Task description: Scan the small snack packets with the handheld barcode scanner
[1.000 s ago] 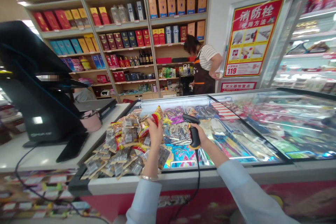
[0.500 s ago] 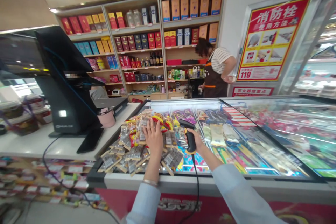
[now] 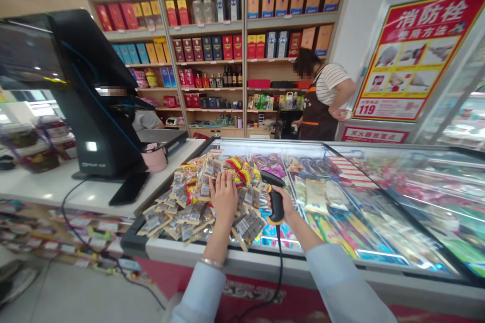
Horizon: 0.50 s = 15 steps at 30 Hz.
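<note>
My right hand (image 3: 287, 205) is wrapped around the handle of a black and yellow barcode scanner (image 3: 276, 202). The scanner's head points left over the pile, and its black cable hangs down past the freezer's front. Lying palm down on a heap of small clear snack packets (image 3: 189, 214) is my left hand (image 3: 224, 194), fingers stretched out. Wooden sticks poke out of many packets. Red and yellow snack bags (image 3: 239, 167) lie just beyond my fingertips. The heap rests on the glass top of a chest freezer (image 3: 341, 261).
To the left, a counter (image 3: 91, 197) carries a black checkout terminal (image 3: 98, 126), a phone (image 3: 129, 188) and a pink cup (image 3: 154, 156). Beyond the freezer a person in a brown apron (image 3: 318, 111) stands before shelves of boxes (image 3: 206, 25). Another person is partly hidden behind the terminal.
My left hand has shifted slightly down and right on the packets, its fingers closer together. The right hand keeps its hold on the scanner. The view has turned a little left.
</note>
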### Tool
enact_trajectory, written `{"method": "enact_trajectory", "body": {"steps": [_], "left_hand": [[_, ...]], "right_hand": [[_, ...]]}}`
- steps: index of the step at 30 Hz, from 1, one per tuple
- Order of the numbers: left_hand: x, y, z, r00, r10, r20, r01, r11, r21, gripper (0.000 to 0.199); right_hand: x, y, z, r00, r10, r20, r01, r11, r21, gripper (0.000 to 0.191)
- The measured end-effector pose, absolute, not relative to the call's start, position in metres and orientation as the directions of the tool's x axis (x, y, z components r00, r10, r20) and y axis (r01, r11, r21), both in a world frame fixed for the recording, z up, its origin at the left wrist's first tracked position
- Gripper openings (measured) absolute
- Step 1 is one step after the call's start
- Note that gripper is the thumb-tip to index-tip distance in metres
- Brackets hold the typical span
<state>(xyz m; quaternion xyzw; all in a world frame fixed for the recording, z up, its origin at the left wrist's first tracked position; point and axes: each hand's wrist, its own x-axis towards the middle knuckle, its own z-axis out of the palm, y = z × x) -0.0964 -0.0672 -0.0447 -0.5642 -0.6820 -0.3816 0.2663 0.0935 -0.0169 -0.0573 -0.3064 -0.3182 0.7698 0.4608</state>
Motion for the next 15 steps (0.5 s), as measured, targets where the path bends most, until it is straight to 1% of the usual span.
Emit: {"method": "enact_trajectory", "body": {"steps": [2, 6, 15], "left_hand": [[-0.0966, -0.0678, -0.0453, -0.21, 0.564, 0.798, 0.977, 0.09, 0.194, 0.04], [-0.0978, -0.0668, -0.0466, -0.208, 0.527, 0.824, 0.977, 0.076, 0.198, 0.043], [-0.0991, -0.0684, -0.0405, -0.172, 0.42, 0.891, 0.984, 0.041, 0.171, 0.033]], "right_hand": [[0.0933, -0.018, -0.0561, -0.387, 0.905, -0.178, -0.527, -0.375, -0.763, 0.019], [0.0935, -0.0206, -0.0534, -0.385, 0.908, -0.167, -0.541, -0.368, -0.756, 0.017], [0.0894, -0.0229, -0.0527, -0.385, 0.908, -0.165, -0.502, -0.356, -0.788, 0.022]]}}
